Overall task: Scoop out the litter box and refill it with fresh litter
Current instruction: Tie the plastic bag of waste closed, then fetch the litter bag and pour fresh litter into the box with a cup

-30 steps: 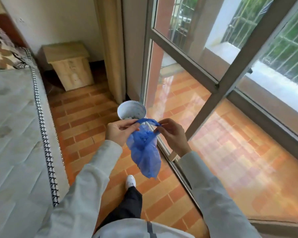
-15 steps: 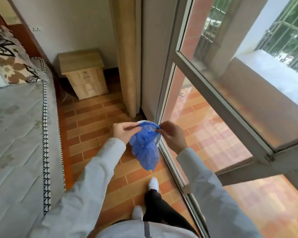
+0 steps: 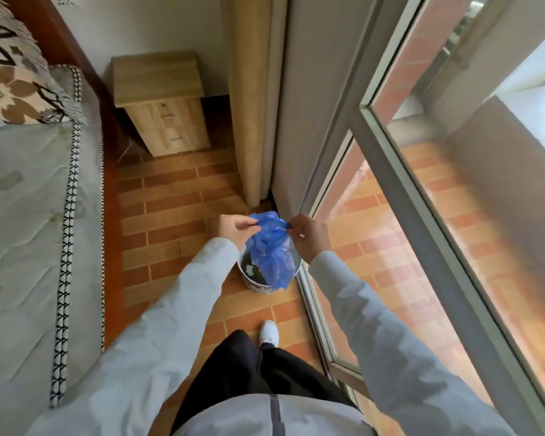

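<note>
A crumpled blue plastic bag (image 3: 269, 253) hangs between my two hands, directly above a small white bin (image 3: 258, 286) standing on the brick floor by the sliding door track. My left hand (image 3: 235, 229) pinches the bag's top edge on the left. The right edge is pinched by my right hand (image 3: 307, 236). The bag covers most of the bin's opening; dark contents show inside the bin on its left. No litter box is in view.
A bed with a grey mattress (image 3: 19, 247) runs along the left. A wooden bedside cabinet (image 3: 164, 102) stands at the far wall, a beige curtain (image 3: 250, 99) beside it. Glass sliding doors (image 3: 422, 215) close off the right. My white shoe (image 3: 269, 333) is just behind the bin.
I have stepped closer to the bin. The bag, held in front of it before, now hangs right over its opening. Both hands keep their pinch on the bag.
</note>
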`<action>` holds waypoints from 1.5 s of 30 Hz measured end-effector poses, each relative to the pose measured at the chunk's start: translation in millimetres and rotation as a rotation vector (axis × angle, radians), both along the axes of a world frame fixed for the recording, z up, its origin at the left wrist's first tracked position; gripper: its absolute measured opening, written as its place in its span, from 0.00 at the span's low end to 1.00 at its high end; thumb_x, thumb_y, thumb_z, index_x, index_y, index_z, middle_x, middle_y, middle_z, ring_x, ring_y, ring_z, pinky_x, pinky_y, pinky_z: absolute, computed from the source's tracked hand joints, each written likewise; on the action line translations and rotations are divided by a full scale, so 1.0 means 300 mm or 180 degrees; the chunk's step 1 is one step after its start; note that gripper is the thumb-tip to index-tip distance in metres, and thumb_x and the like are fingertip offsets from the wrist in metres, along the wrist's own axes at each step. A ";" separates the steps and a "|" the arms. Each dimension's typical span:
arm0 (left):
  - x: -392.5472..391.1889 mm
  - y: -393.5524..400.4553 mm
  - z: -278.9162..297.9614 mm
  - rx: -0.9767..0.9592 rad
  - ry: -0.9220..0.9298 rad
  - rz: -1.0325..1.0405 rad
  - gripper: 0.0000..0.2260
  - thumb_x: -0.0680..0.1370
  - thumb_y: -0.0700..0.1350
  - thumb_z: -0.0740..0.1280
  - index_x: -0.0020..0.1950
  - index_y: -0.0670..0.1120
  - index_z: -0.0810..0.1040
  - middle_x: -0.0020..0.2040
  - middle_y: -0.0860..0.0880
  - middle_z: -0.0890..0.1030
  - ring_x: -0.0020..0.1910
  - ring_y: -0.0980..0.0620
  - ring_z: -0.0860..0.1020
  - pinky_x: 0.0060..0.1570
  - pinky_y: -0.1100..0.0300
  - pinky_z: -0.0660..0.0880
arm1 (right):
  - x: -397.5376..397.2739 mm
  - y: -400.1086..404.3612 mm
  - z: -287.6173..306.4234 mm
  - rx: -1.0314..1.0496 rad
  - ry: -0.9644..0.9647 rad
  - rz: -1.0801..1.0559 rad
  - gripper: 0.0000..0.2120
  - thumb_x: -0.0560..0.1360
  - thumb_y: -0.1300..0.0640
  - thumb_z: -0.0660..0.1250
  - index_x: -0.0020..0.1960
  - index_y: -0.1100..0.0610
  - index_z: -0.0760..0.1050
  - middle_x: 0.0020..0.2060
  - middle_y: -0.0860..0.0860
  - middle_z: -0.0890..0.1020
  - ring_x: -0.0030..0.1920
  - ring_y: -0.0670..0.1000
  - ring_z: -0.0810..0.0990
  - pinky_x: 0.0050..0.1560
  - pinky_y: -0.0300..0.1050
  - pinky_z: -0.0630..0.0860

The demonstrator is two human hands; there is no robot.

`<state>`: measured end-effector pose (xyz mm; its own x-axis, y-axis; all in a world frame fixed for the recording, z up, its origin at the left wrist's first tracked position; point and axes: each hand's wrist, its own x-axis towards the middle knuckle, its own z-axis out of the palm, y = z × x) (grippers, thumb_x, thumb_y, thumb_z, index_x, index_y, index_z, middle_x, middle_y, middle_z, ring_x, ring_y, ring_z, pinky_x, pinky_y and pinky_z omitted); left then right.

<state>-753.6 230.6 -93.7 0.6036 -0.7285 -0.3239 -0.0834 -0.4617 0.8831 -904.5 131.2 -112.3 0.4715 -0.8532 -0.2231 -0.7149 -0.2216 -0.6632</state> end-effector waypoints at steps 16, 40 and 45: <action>0.101 -0.154 -0.227 0.0844 -0.1188 -0.0737 0.19 0.77 0.40 0.66 0.67 0.45 0.73 0.67 0.46 0.73 0.69 0.45 0.66 0.67 0.62 0.57 | 0.048 -0.160 -0.204 0.0079 0.0653 0.0440 0.18 0.75 0.59 0.65 0.65 0.57 0.73 0.60 0.57 0.78 0.63 0.59 0.72 0.63 0.48 0.68; 0.149 -0.075 -0.002 -0.0228 -0.2487 -0.1902 0.17 0.75 0.44 0.68 0.63 0.46 0.77 0.61 0.46 0.79 0.62 0.44 0.74 0.62 0.49 0.69 | -0.140 0.131 0.141 -0.0750 0.0224 -0.1001 0.20 0.78 0.56 0.65 0.68 0.56 0.70 0.64 0.55 0.76 0.68 0.56 0.69 0.66 0.47 0.65; 0.116 -0.029 0.054 -0.0801 -0.2542 -0.2653 0.17 0.72 0.42 0.71 0.61 0.45 0.78 0.59 0.45 0.80 0.60 0.43 0.76 0.60 0.49 0.69 | -0.160 0.376 0.159 -0.0911 0.0189 -0.1835 0.18 0.77 0.57 0.66 0.66 0.58 0.72 0.61 0.55 0.78 0.65 0.57 0.72 0.65 0.48 0.67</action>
<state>-719.0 221.8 -77.5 -0.1219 -0.9828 0.1387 -0.8465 0.1759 0.5024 -952.5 244.1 -64.6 -0.0863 -0.9955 0.0392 -0.8057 0.0467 -0.5905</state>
